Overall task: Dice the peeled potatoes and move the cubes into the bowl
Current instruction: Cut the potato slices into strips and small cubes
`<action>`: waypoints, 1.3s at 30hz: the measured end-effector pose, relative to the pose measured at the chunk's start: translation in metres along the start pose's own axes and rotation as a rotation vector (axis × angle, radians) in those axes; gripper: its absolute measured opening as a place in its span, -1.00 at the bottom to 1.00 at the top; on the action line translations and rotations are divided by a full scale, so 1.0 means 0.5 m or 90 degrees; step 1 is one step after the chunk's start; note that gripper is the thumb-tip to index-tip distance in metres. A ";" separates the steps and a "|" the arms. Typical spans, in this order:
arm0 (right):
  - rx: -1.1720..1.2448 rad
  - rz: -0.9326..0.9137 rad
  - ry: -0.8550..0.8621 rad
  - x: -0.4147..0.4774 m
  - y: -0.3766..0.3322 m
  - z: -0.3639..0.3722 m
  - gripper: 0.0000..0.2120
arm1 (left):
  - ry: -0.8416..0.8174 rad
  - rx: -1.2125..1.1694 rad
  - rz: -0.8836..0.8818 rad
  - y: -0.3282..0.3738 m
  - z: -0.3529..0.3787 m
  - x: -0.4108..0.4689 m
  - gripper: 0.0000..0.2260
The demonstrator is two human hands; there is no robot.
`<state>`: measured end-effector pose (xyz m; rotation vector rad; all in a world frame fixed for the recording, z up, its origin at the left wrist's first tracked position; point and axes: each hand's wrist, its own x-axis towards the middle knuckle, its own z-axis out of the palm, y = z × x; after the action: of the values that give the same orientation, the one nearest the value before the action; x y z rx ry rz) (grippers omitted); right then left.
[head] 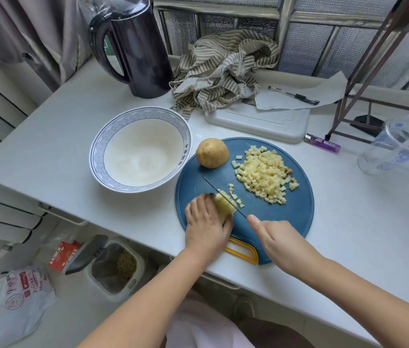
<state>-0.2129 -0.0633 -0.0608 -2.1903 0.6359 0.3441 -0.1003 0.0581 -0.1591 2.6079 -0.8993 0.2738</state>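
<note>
Mid-dice: potato piece sits on the blue board, knife across its cut end. Advice: even slices, fingertips tucked back from the blade. Left hand grip: fingers curled over the piece, pinning it. Right hand grip: closed round the knife. Cubes piled on the board, none in the bowl yet.

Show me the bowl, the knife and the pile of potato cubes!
bowl (97, 156): head view, on its blue patterned left rim.
knife (210, 184): head view, on the thin blade near its tip.
pile of potato cubes (264, 174): head view, middle of the heap.
</note>
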 end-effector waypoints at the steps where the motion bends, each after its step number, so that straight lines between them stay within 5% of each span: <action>1: -0.009 -0.004 0.005 -0.001 0.000 0.003 -0.44 | -0.004 -0.001 0.002 0.001 -0.001 0.001 -0.49; 24: 0.004 0.071 -0.007 0.026 -0.036 0.018 -0.44 | -0.053 -0.055 0.007 -0.001 -0.003 0.008 -0.52; 29: 0.080 0.102 -0.011 0.023 -0.041 0.020 -0.62 | -0.048 -0.042 0.017 -0.002 -0.002 0.007 -0.51; 34: 0.045 0.081 0.020 0.047 -0.034 0.036 -0.45 | -0.037 -0.035 0.018 -0.003 0.001 0.005 -0.50; 39: 0.233 0.137 -0.012 0.050 0.000 0.019 -0.44 | -0.030 -0.041 0.021 -0.001 -0.007 0.006 -0.53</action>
<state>-0.1922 -0.0640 -0.0780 -1.7730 0.8547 0.3300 -0.0981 0.0582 -0.1552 2.5514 -0.9527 0.1905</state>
